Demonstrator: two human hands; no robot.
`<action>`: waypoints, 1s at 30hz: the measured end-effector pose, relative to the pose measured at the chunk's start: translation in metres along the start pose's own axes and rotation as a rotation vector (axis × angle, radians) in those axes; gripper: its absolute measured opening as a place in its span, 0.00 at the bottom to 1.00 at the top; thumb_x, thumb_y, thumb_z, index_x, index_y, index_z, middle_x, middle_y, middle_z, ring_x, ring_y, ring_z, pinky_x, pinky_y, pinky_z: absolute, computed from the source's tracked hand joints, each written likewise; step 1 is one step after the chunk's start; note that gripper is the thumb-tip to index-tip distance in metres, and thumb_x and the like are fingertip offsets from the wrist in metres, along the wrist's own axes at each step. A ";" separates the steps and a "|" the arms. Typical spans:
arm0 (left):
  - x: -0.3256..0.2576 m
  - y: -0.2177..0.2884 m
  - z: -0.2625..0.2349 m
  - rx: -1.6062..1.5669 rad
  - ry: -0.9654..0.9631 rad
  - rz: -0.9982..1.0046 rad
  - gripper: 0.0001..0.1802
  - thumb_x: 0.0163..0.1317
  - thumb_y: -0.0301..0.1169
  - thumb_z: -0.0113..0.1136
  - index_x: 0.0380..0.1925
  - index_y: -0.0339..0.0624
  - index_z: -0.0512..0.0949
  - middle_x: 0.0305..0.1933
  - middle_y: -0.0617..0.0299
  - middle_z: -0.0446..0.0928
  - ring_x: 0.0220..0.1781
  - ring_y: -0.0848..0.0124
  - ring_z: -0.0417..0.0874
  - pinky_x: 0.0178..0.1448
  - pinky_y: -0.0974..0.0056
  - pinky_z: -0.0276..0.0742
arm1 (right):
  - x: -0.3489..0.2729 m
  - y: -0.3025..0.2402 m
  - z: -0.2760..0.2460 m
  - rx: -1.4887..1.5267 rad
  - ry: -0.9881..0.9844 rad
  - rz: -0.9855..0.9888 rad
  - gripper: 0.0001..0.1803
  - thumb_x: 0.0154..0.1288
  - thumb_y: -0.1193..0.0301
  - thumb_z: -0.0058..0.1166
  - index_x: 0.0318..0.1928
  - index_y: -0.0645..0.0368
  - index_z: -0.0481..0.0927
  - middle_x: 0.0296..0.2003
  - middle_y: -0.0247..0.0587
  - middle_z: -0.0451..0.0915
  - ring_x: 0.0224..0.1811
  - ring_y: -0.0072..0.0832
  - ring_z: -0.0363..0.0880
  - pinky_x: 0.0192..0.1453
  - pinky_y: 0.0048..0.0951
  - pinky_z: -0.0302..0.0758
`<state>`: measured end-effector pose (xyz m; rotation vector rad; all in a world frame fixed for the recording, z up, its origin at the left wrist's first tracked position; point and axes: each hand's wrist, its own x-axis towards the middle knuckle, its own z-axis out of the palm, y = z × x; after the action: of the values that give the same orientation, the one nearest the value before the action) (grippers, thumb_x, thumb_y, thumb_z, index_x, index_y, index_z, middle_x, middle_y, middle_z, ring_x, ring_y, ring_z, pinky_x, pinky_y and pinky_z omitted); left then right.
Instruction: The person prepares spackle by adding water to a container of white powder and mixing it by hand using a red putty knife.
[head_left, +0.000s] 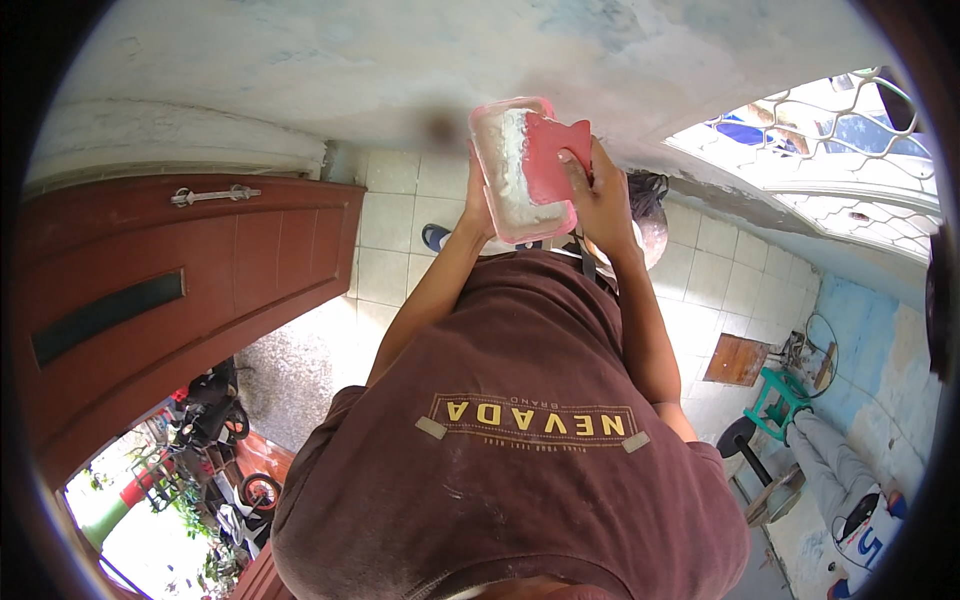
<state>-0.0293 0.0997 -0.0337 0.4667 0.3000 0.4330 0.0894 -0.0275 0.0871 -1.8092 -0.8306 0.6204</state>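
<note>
In my left hand (478, 205) is a shallow pink plastic container (530, 236), gripped along its left side in front of the wall. A ridge of white paste (513, 165) runs down its middle, and a thin smear coats the inside. My right hand (607, 205) is closed on a red flat plastic scraper (550, 160), thumb pressed on its near face. The scraper lies over the container's right part, its left edge against the paste. Most of my left fingers are hidden behind the container.
A patchy plastered wall (400, 60) rises ahead, with a grilled window (820, 150) at right. A brown door (230, 260) stands at left. Tiles (385, 225) cover the floor. Behind my right wrist sits a rounded pale object (653, 238). A green stool (775, 400) and grey-trousered legs (830, 450) are at lower right.
</note>
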 end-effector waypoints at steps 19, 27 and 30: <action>-0.021 0.014 0.010 0.168 0.103 -0.121 0.51 0.71 0.75 0.29 0.78 0.46 0.59 0.75 0.53 0.69 0.73 0.59 0.75 0.75 0.50 0.75 | -0.001 0.033 0.004 0.627 0.042 0.040 0.17 0.80 0.64 0.54 0.58 0.65 0.80 0.46 0.34 0.82 0.48 0.21 0.75 0.57 0.26 0.73; -0.025 0.015 0.007 0.273 0.058 -0.148 0.54 0.69 0.76 0.29 0.81 0.46 0.54 0.79 0.53 0.64 0.77 0.60 0.70 0.77 0.51 0.72 | 0.003 0.021 -0.002 0.695 0.087 0.090 0.13 0.80 0.67 0.53 0.54 0.64 0.80 0.45 0.33 0.83 0.47 0.19 0.79 0.53 0.25 0.76; -0.027 0.012 -0.005 0.309 0.069 -0.162 0.48 0.73 0.72 0.28 0.79 0.49 0.57 0.76 0.56 0.67 0.74 0.62 0.73 0.75 0.52 0.75 | 0.007 0.009 -0.004 0.753 0.112 0.060 0.13 0.80 0.67 0.53 0.53 0.63 0.80 0.45 0.33 0.83 0.46 0.19 0.80 0.51 0.26 0.77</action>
<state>-0.0585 0.0987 -0.0274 0.7246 0.4720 0.2443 0.0988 -0.0268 0.0802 -1.1664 -0.3820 0.7388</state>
